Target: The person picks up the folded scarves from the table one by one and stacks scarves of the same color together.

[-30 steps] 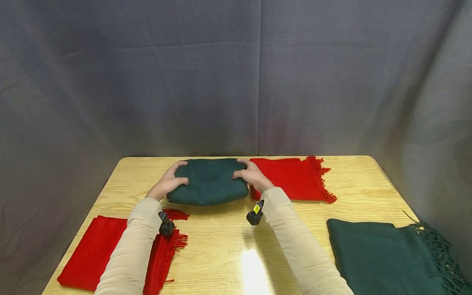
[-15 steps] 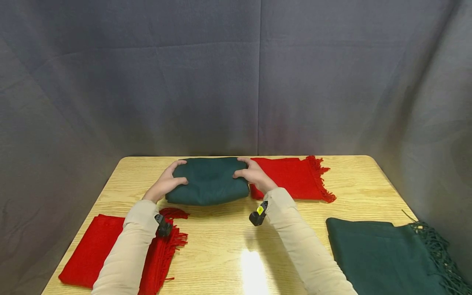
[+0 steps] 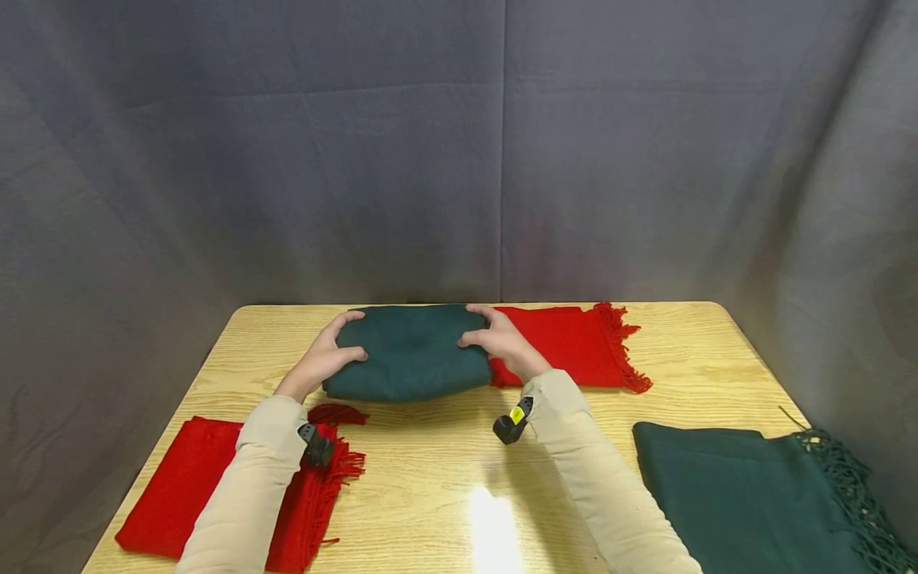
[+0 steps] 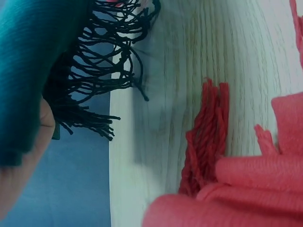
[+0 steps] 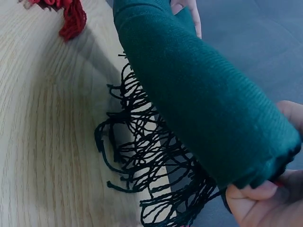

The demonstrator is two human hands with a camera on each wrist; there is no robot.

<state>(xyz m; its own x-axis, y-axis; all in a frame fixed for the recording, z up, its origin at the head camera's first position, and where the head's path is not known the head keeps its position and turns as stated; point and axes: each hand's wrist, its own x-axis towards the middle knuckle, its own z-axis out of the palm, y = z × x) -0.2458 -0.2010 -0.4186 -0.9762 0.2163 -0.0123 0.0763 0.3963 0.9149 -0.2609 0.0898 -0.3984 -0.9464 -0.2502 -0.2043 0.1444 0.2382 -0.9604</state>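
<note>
A folded dark green scarf (image 3: 410, 355) is held up over the far part of the table in the head view. My left hand (image 3: 319, 360) grips its left end, with the thumb on the near face. At the other end, my right hand (image 3: 506, 343) pinches the scarf in the same way. Both wrist views show the green scarf (image 5: 199, 99) raised off the wood, its dark fringe (image 4: 106, 56) hanging below. Just right of it, partly behind my right hand, lies a folded red scarf (image 3: 566, 347) with fringe on its right side.
A second folded red scarf (image 3: 179, 486) lies at the front left, partly under my left sleeve (image 3: 240, 486). Another dark green fringed scarf (image 3: 739, 494) lies at the front right. Grey cloth (image 3: 387, 175) hangs behind the wooden table (image 3: 688, 351) and at its sides.
My right hand has shifted slightly to the right, and the right end of the held green scarf with it. The left hand has barely moved; the scarves on the table lie as before.
</note>
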